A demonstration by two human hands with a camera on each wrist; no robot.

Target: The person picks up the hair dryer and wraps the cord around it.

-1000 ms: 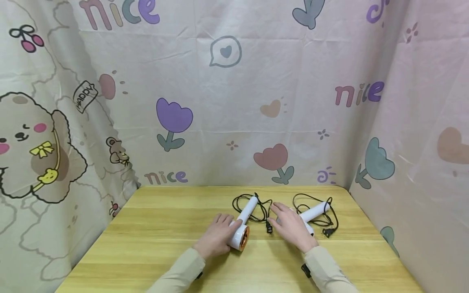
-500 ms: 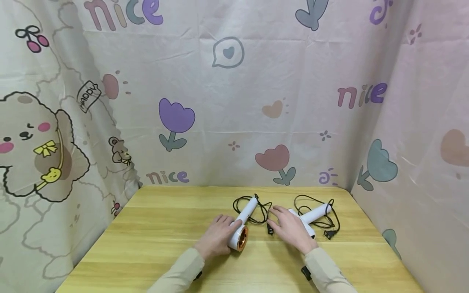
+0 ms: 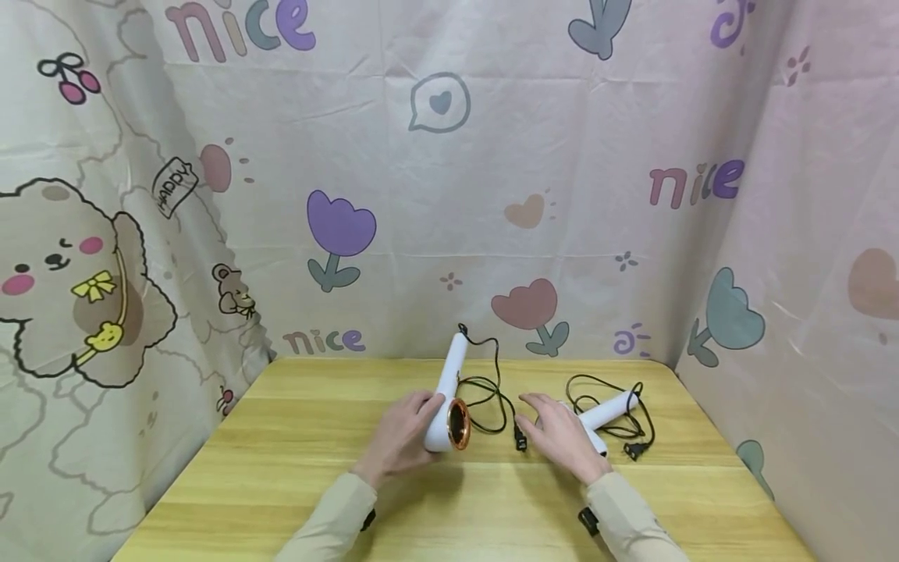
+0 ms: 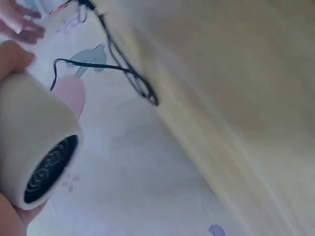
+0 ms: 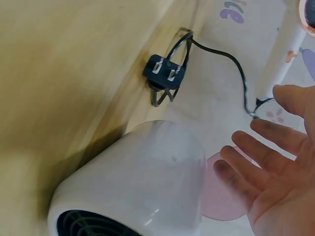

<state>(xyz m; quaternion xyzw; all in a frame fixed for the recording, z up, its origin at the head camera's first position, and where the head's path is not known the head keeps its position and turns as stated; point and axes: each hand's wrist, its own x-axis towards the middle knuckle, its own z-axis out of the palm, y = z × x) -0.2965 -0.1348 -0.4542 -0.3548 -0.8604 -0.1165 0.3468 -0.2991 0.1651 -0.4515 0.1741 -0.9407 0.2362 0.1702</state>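
Note:
A white hair dryer [image 3: 453, 363] with a copper-coloured ring at its mouth is held by my left hand [image 3: 400, 433], which grips its barrel just above the table. Its handle points up and away, and the black cord [image 3: 497, 363] hangs from the handle's end. In the left wrist view the barrel [image 4: 39, 128] shows its dark rear grille. My right hand [image 3: 562, 441], fingers extended, hovers beside a second white hair dryer [image 3: 611, 407] lying on the table and partly hides it. In the right wrist view a gap shows between this hand [image 5: 283, 162] and that dryer's barrel [image 5: 138, 172].
A two-pin plug [image 3: 520, 439] on the held dryer's cord lies near my right fingertips. Another plug [image 3: 635, 450] and looped cord lie right of the second dryer. The wooden table [image 3: 295, 453] meets a patterned curtain [image 3: 421, 195] behind and at both sides.
My left hand has raised its hair dryer off the table and slightly left, drawing the looped cord partly upward. The right hand has barely moved.

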